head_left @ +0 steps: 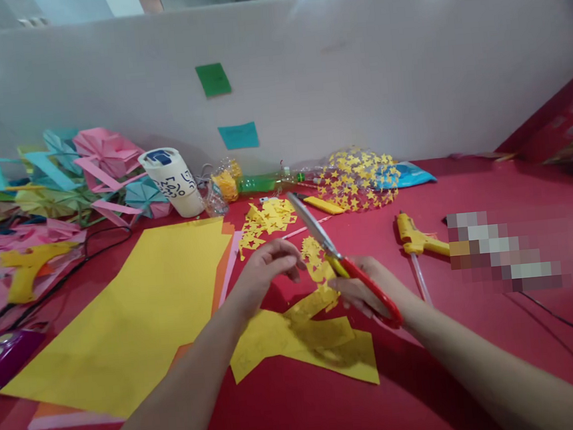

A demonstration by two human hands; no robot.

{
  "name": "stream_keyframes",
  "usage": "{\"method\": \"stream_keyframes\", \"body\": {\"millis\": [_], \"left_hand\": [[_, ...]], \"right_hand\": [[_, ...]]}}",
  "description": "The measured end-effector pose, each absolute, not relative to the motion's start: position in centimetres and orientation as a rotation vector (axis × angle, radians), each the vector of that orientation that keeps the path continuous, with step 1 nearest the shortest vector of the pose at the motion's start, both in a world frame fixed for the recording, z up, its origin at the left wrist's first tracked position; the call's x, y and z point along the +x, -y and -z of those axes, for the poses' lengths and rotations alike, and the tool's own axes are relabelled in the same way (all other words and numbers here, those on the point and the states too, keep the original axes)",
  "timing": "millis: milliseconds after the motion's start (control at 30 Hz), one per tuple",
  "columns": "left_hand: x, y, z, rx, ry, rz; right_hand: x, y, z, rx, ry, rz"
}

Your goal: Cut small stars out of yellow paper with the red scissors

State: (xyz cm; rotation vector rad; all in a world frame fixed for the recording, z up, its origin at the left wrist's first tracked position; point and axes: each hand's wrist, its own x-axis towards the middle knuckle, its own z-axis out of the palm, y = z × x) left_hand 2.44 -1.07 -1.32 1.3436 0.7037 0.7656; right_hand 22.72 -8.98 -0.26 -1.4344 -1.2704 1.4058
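My right hand (pixel 363 285) is closed round the scissors (pixel 368 291), which have red and yellow handles. Their metal blades point up and away to the left, held over the table. Loosely curled, my left hand (pixel 275 266) hovers left of the blades, with a gap between its fingers and nothing visible in them. Below both hands lie cut pieces of yellow paper (pixel 328 345), overlapping, with faint marks on them. Small yellow paper stars (pixel 314 256) are heaped between the hands. Further back is a pile of star cut-outs and scraps (pixel 269 218).
Large yellow sheets (pixel 158 300) lie at left over orange and pink paper. Yellow glue guns stand left (pixel 34 264) and right (pixel 413 237). Behind are a marked white cup (pixel 176 184), a yellow cutter (pixel 323 204), a star-covered clear bottle (pixel 358 178) and folded paper ornaments (pixel 105 154).
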Motion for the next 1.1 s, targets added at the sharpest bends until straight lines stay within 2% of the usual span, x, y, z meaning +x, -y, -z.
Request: {"method": "stream_keyframes", "body": {"millis": [67, 233, 500, 867, 1100], "left_hand": [[2.3, 0.8, 1.1, 1.41, -0.805, -0.79], [3.4, 2.2, 1.0, 1.553, -0.706, -0.437], [3.7, 2.5, 1.1, 1.497, -0.663, -0.454], [3.1, 2.4, 0.9, 1.399, -0.739, -0.938], [2.7, 1.7, 1.1, 1.382, -0.785, -1.021]], "right_hand": [[23.0, 8.8, 0.5, -1.347, 1.19, -1.357], [23.2, 8.3, 0.4, -1.183, 1.113, -1.374], [23.0, 8.5, 0.0, -1.067, 1.125, -1.352], [23.7, 8.6, 1.0, -0.983, 1.067, -1.326], [24.4, 8.6, 1.1, -1.098, 1.025, -1.229]]}}
